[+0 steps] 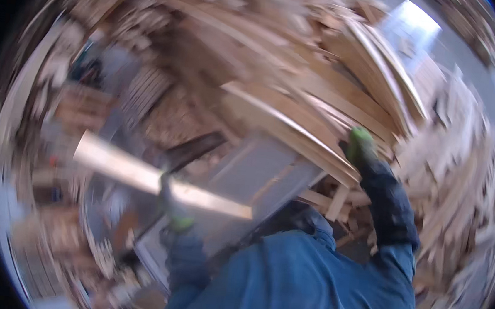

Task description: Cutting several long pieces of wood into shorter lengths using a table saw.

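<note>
A pale wooden board lies across my left hand, which wears a green and grey glove and grips it near the middle. The board is held over a grey metal table, slanting down to the right. Farther right, my right hand in a green glove is at the edge of a stack of long boards. Motion smears its fingers, so I cannot make out whether they are closed on a board.
Long planks lie heaped beyond the table. A large pile of wood offcuts spreads along the right side. At the left stand wooden crates or stacked pieces, blurred. A dark bar juts out by the table's far left edge.
</note>
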A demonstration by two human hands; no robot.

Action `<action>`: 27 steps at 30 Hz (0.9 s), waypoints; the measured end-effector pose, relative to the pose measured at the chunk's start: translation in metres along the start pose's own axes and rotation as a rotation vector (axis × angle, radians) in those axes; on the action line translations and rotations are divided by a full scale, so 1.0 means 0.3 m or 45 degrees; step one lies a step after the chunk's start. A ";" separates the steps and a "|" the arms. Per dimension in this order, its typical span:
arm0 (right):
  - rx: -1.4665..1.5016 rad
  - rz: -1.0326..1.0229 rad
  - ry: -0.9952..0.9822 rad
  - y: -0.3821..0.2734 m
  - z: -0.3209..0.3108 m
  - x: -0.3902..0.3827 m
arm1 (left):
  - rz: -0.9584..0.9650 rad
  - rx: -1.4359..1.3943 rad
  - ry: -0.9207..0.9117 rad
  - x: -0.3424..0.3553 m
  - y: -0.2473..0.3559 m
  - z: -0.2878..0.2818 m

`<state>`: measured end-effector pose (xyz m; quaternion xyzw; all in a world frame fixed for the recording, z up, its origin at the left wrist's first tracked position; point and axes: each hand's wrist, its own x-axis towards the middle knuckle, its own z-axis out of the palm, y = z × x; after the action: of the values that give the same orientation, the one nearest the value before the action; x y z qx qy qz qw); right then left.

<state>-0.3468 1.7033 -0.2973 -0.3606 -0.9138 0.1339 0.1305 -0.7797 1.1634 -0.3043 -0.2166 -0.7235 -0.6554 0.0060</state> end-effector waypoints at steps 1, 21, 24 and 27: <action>0.080 -0.056 0.090 -0.050 -0.015 -0.042 | 0.180 0.160 0.091 0.004 0.055 0.159; 0.532 -0.905 -0.308 -0.856 0.290 -0.240 | -0.318 -0.432 0.079 0.099 0.584 0.212; -0.088 -0.375 -0.450 -0.473 0.405 -0.078 | -0.048 -0.298 0.142 0.065 0.659 0.152; -0.290 -0.069 0.107 -0.110 0.497 0.017 | 0.131 -0.230 0.164 0.001 0.722 0.128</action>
<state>-0.4209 1.6613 -0.4240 -0.3537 -0.9261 0.0103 0.1306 -0.6999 1.2102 -0.1049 -0.2105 -0.6474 -0.7294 0.0665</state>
